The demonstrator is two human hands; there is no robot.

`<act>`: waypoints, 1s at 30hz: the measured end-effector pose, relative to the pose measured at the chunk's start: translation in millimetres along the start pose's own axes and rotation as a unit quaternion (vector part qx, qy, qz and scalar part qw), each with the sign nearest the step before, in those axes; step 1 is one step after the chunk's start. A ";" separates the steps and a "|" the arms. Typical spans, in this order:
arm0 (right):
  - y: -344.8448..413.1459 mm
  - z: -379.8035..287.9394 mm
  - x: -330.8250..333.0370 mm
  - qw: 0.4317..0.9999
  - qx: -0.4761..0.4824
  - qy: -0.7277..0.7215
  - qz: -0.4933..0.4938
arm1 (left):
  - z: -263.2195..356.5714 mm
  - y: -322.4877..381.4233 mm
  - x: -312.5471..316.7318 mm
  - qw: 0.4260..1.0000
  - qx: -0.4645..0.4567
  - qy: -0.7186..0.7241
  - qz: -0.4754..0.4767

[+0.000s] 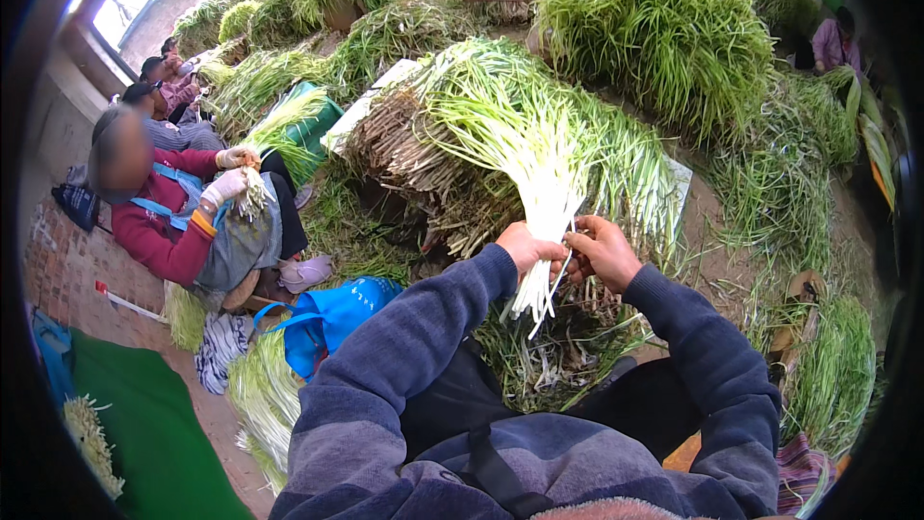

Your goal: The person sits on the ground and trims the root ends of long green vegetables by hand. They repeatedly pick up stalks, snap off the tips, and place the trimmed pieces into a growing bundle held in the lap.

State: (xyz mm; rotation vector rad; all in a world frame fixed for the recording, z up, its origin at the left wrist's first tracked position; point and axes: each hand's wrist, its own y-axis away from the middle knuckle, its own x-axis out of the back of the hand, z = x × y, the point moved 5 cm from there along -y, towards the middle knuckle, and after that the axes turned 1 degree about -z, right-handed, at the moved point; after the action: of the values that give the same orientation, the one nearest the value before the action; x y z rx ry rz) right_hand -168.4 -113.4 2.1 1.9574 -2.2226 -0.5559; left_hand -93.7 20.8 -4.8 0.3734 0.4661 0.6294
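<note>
In the middle of the view I hold a bunch of chives [550, 191] upright, with its pale stalks downward and its green leaves fanned out above. My left hand [530, 249] is wrapped around the white stalks. At the bunch's right side, the fingertips of my right hand [605, 251] pinch a thin stalk against it; part of that grip is hidden. Just beyond my hands lies a broad heap of chives [628, 166], its brown, soil-covered root ends [404, 141] facing left. Below the bunch, loose leaf trimmings [548, 368] cover the ground between my knees.
A co-worker [180, 217] in gloves sits at the left, holding another bunch. Near my left arm is a blue bag [339, 314] beside laid-out chives [267, 397]. A green cloth [137, 419] lies lower left. Large chive stacks [657, 36] stand behind; more chives [830, 368] lie right.
</note>
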 end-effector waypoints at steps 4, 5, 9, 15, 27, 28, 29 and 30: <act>3.8 -0.2 2.1 1.000 0.007 0.022 -0.001 | -9.7 0.2 -7.4 0.999 -0.017 0.034 0.013; 4.5 -0.9 3.6 0.998 0.013 0.057 0.006 | -11.9 1.2 -9.9 0.999 -0.021 0.033 0.007; 6.1 -1.9 10.5 0.992 0.016 0.120 0.015 | -17.5 1.3 -20.2 0.998 -0.035 0.052 0.000; 9.8 6.2 21.8 0.989 0.014 0.148 0.017 | -31.3 -2.7 -27.5 0.998 -0.019 0.053 0.025; 15.7 28.0 29.4 0.989 -0.009 0.147 0.023 | -58.7 -9.5 -39.0 0.997 -0.003 0.079 0.002; 14.6 29.1 29.9 0.992 -0.005 0.124 0.021 | -59.0 -8.9 -38.5 0.996 0.001 0.084 0.003; 13.6 29.4 32.1 0.989 0.004 0.147 0.026 | -59.7 -8.5 -38.4 0.997 -0.001 0.081 0.004; 12.1 30.9 33.9 0.987 0.005 0.158 0.027 | -60.4 -8.9 -38.0 0.997 -0.004 0.078 0.004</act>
State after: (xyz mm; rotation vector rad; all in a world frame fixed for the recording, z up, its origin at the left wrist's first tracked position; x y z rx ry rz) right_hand -195.1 -139.7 -27.1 1.8350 -2.0751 -0.2095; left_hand -147.9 1.5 -47.8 0.3202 0.6103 0.6715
